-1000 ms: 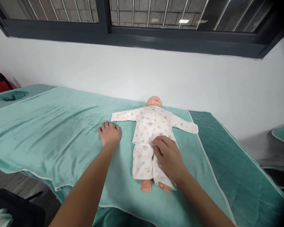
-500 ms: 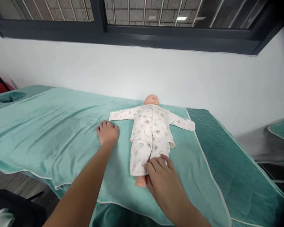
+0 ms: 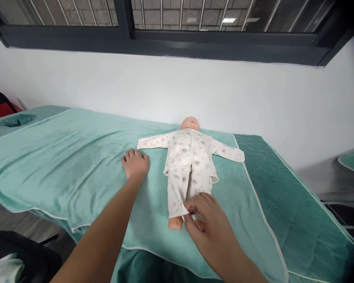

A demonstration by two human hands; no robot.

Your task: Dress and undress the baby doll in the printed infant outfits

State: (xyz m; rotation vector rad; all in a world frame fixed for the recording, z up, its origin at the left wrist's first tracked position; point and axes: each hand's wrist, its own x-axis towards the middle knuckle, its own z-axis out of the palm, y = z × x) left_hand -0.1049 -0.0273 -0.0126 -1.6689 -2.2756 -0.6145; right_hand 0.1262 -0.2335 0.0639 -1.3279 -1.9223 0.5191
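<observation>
A baby doll point(image 3: 190, 123) lies on its back on a light green blanket point(image 3: 76, 157), head toward the wall and arms stretched out. It wears a white patterned top point(image 3: 191, 149) and matching trousers point(image 3: 177, 192). My right hand point(image 3: 209, 220) pinches the inner hem of the trouser leg at the left of the view between thumb and forefinger. That hem is pulled slightly toward the middle. The doll's foot point(image 3: 175, 223) shows below it; the other foot is mostly behind my hand. My left hand point(image 3: 135, 163) rests on the blanket with its fingers spread, just below the doll's sleeve cuff.
Dark green quilted bedding point(image 3: 271, 188) covers the bed's right part. A white wall point(image 3: 165, 86) and a dark window frame point(image 3: 165, 43) stand behind. At lower left is a black chair point(image 3: 26, 251) with a patterned cloth point(image 3: 6, 269) on it.
My right thumb and forefinger have closed on the trouser hem and drawn it to the right, narrowing that leg. My left hand keeps its place on the blanket.
</observation>
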